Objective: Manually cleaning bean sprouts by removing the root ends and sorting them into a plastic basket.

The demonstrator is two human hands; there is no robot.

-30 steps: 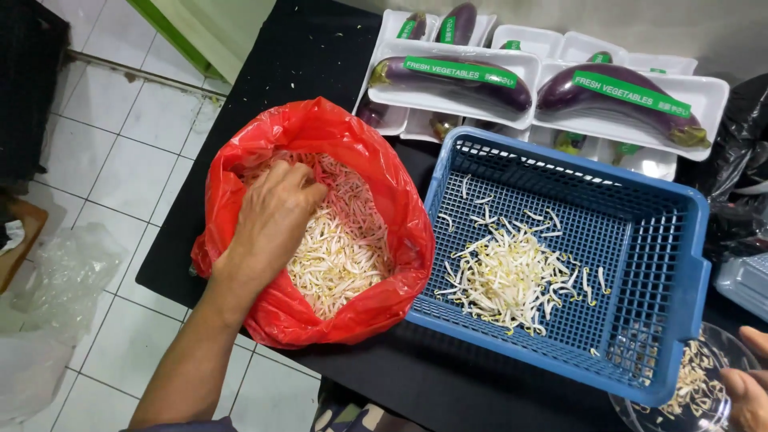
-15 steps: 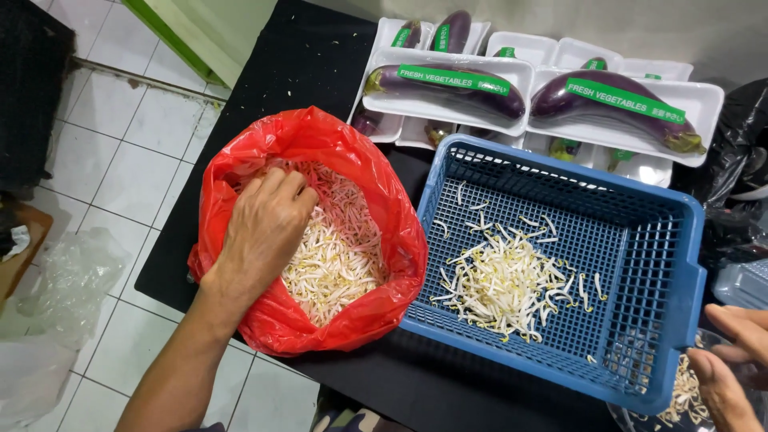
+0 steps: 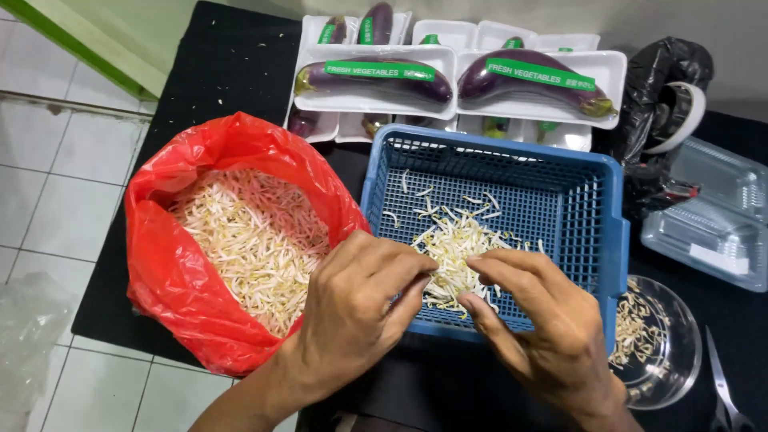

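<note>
I see both hands, left hand and right hand, pinching bean sprouts in the blue basket (centre frame), fingers together.

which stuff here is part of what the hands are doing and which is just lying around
In use: left hand, right hand, bean sprouts, blue basket, red bag.
Lying about: wrapped eggplants, clear bowl, scissors, clear boxes.

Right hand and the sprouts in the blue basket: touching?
Touching. The head view shows the right hand with fingertips pressed into the sprouts piled in the blue basket; no gap between them.
</note>
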